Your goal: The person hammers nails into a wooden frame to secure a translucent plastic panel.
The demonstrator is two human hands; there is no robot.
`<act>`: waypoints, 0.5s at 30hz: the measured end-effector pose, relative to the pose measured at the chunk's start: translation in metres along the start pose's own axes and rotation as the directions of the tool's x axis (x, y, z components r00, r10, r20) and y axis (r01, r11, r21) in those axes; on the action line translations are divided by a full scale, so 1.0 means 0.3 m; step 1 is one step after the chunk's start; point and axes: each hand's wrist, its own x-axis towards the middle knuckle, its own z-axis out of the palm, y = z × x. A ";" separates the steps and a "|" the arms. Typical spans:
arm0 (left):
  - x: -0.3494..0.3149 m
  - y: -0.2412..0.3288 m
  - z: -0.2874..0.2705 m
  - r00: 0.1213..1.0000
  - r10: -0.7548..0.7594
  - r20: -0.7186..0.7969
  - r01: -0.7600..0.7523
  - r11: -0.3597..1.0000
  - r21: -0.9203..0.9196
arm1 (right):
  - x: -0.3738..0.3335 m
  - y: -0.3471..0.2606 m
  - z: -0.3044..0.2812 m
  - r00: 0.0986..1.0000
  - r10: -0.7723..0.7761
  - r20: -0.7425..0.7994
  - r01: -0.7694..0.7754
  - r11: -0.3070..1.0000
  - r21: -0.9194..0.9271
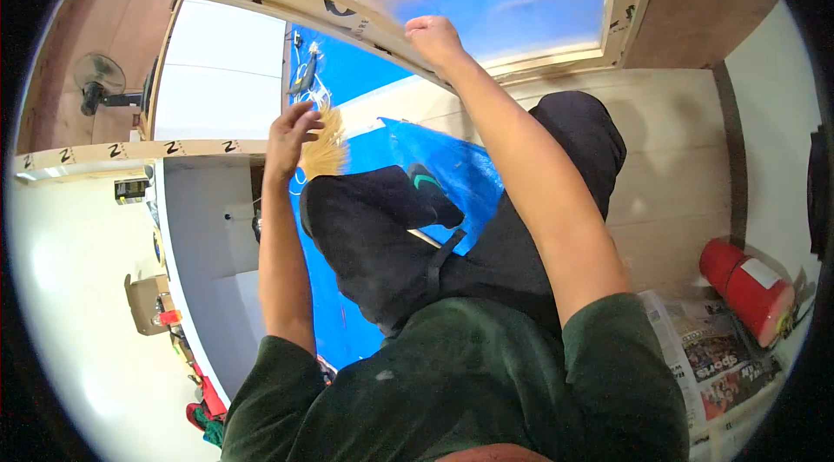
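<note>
My right hand (436, 41) is raised in front of a wooden door frame (369, 28), its fingers curled closed. Whatever they hold, if anything, is hidden, and I cannot tell whether the hand touches the wood. A translucent ribbed panel (512, 2) fills the frame. My left hand (294, 139) hovers lower and to the left, its fingers loosely bent and apart with nothing seen in them. Just beyond it, the straw bristles of a broom (326, 148) show above the blue floor sheet (347, 314); the fingers overlap the bristles in view.
A power tool with a white cord (306, 75) lies on the blue sheet past the broom. At the right, a red cylinder (738, 284) rests by newspaper (695, 349). Along the left are a grey-sided counter (213, 236), a cardboard box (143, 304) and a fan (98, 75).
</note>
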 end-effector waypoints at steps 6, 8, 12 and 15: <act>0.069 -0.234 0.110 0.923 -0.277 0.268 0.171 0.917 0.361 | -0.066 0.003 0.107 0.982 0.165 -0.089 -0.159 0.985 0.064; 0.095 -0.240 0.137 0.877 -0.347 0.333 0.151 0.856 0.495 | -0.042 0.040 0.114 0.971 0.192 -0.144 -0.187 0.981 0.053; 0.101 -0.233 0.156 0.871 -0.366 0.328 0.162 0.843 0.513 | -0.021 0.118 0.153 0.958 0.245 -0.150 -0.246 0.969 0.007; 0.117 -0.219 0.171 0.868 -0.367 0.334 0.174 0.856 0.487 | -0.004 0.221 0.201 0.885 0.359 -0.297 -0.343 0.933 0.106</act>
